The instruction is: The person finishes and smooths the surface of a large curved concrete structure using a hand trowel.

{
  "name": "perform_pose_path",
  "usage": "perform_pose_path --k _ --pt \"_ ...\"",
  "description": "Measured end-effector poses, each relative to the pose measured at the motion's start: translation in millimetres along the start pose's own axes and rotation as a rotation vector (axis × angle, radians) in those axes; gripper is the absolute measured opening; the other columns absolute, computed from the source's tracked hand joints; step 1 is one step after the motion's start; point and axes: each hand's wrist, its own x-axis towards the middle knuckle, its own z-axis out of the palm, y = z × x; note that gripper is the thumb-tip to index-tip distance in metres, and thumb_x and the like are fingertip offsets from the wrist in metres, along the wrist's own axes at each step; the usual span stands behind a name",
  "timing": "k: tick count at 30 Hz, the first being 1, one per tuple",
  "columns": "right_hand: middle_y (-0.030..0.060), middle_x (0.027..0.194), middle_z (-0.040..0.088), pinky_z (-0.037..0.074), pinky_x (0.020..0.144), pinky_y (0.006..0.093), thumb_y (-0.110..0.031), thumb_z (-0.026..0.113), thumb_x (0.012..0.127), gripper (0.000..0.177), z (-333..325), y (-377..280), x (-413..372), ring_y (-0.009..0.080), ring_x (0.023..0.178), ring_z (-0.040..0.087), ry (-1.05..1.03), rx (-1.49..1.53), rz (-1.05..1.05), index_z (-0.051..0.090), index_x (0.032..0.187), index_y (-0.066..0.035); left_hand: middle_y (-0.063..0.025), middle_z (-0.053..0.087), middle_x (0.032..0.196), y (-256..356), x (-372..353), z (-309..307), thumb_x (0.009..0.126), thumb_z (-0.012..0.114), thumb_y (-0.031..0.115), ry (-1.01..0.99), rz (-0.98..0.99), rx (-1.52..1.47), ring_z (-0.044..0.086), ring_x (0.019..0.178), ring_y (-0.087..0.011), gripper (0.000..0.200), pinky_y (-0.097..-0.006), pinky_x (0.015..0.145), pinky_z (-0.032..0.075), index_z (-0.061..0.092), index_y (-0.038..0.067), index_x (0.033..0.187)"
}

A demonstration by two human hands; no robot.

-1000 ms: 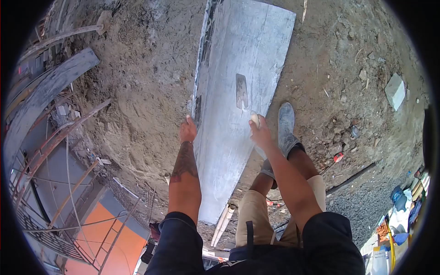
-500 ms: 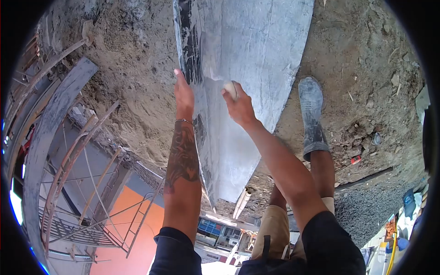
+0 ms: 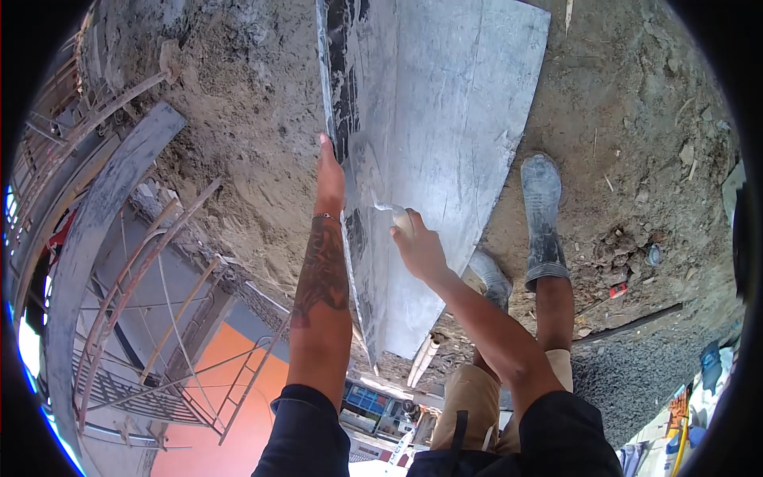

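Note:
A long grey panel with a raised dark strip along its left side lies in front of me. My right hand is closed round the pale handle of a trowel. Its metal neck bends toward the panel's left part, and the blade blends into the grey surface there. On the panel's left edge rests my left hand, seen side-on, holding no tool. Its fingers look stretched along the edge, partly hidden from me.
My grey-coated boots stand on dirt right of the panel. Metal scaffolding and a long curved-looking board are at left. A small red object, a dark bar and gravel lie at right.
My right hand and the trowel have come nearer to me along the panel. My left hand remains by the left edge, while the view has shifted slightly.

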Motion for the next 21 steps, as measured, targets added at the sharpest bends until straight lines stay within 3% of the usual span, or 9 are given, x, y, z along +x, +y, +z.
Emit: perform_pose_path --k 3,7,10,13,14,15,17,18,21 --pt "0.0303 0.089 0.066 0.052 0.074 0.0508 -0.04 0.056 0.092 0.055 -46 -62 62 0.048 0.086 0.064 0.196 0.005 -0.177 0.042 0.135 -0.007 -0.0222 0.052 0.133 4 -5 -3 0.095 0.028 0.068 0.006 -0.05 0.049 0.047 0.122 -0.0301 0.09 -0.0341 0.106 0.032 0.045 -0.011 0.135" --pt "0.029 0.085 0.066 0.052 0.07 0.0497 -0.038 0.056 0.092 0.048 -114 -159 127 0.0464 0.079 0.065 0.21 0.116 -0.223 0.047 0.123 -0.003 -0.0226 0.053 0.132 11 -6 -3 0.095 0.03 0.066 -0.007 -0.056 0.096 0.048 0.121 -0.0298 0.088 -0.0337 0.105 0.032 0.045 -0.012 0.134" --pt "0.0291 0.083 0.066 0.052 0.068 0.05 -0.038 0.057 0.092 0.049 -92 -126 89 0.0463 0.079 0.065 0.179 0.065 -0.197 0.047 0.124 -0.003 -0.0202 0.054 0.132 11 -7 -1 0.097 0.032 0.062 -0.043 0.0 0.022 0.049 0.12 -0.028 0.084 -0.0329 0.105 0.033 0.045 -0.012 0.134" --pt "0.0301 0.085 0.066 0.051 0.068 0.0515 -0.035 0.057 0.093 0.053 -38 -40 15 0.047 0.078 0.065 0.063 -0.038 -0.16 0.04 0.133 -0.007 -0.016 0.054 0.131 -15 8 -6 0.099 0.034 0.058 -0.048 0.037 -0.151 0.05 0.119 -0.0245 0.077 -0.0314 0.104 0.034 0.045 -0.01 0.135" --pt "0.0295 0.083 0.066 0.051 0.067 0.0516 -0.036 0.056 0.093 0.052 -30 -30 -6 0.0469 0.077 0.065 0.049 -0.061 -0.156 0.04 0.133 -0.007 -0.0131 0.052 0.135 -5 3 -9 0.1 0.036 0.054 -0.127 -0.118 -0.266 0.049 0.122 -0.0211 0.073 -0.0295 0.105 0.033 0.044 -0.008 0.137" --pt "0.0288 0.082 0.066 0.051 0.066 0.0516 -0.036 0.056 0.093 0.052 -28 -33 -19 0.0467 0.075 0.065 0.029 -0.082 -0.144 0.04 0.133 -0.007 -0.0131 0.052 0.135 -2 5 -10 0.1 0.036 0.054 -0.124 -0.106 -0.26 0.049 0.122 -0.0211 0.073 -0.0295 0.105 0.033 0.044 -0.008 0.137" --pt "0.0277 0.08 0.066 0.051 0.066 0.0516 -0.037 0.056 0.094 0.051 -34 -37 -10 0.0465 0.074 0.065 -0.052 -0.115 -0.096 0.041 0.132 -0.007 -0.0124 0.051 0.137 -5 0 -16 0.098 0.038 0.056 -0.253 -0.138 -0.374 0.048 0.123 -0.0193 0.075 -0.0288 0.105 0.032 0.045 -0.007 0.137" --pt "0.0266 0.078 0.066 0.051 0.065 0.0517 -0.037 0.055 0.094 0.05 -44 -43 -1 0.0463 0.073 0.065 -0.116 -0.166 -0.058 0.041 0.132 -0.007 -0.0118 0.051 0.137 -19 13 -19 0.098 0.038 0.057 -0.212 -0.123 -0.344 0.047 0.124 -0.0194 0.075 -0.0291 0.106 0.032 0.045 -0.007 0.137" --pt "0.0252 0.075 0.065 0.05 0.063 0.0522 -0.039 0.056 0.094 0.049 -71 -33 19 0.0454 0.07 0.065 0.011 -0.314 -0.236 0.043 0.13 -0.008 -0.0116 0.051 0.137 -29 33 -23 0.098 0.038 0.057 -0.112 -0.099 -0.21 0.047 0.124 -0.0203 0.076 -0.0296 0.106 0.032 0.045 -0.007 0.137"
